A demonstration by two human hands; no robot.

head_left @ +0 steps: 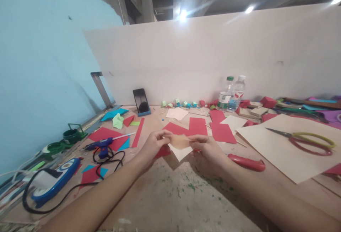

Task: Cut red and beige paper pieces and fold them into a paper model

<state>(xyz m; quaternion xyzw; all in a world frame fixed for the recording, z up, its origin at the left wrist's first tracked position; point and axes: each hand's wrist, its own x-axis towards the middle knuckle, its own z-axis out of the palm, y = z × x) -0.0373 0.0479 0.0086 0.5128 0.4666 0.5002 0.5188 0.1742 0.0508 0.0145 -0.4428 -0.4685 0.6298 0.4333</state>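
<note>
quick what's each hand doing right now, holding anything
Left hand: closed, pinching the left edge of a small tan paper piece.
Right hand: closed, pinching the right edge of the same piece.

Worktable (170, 196) — scissors (306, 141), glue gun (103, 146), red paper (222, 131)

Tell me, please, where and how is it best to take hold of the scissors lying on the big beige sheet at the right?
Probably by the handle loops. The scissors lie flat on the beige sheet, closed, loops toward the right and blade tips pointing left. Coming from the right and above with the right hand avoids the points; both hands now hold a small beige piece.
</note>
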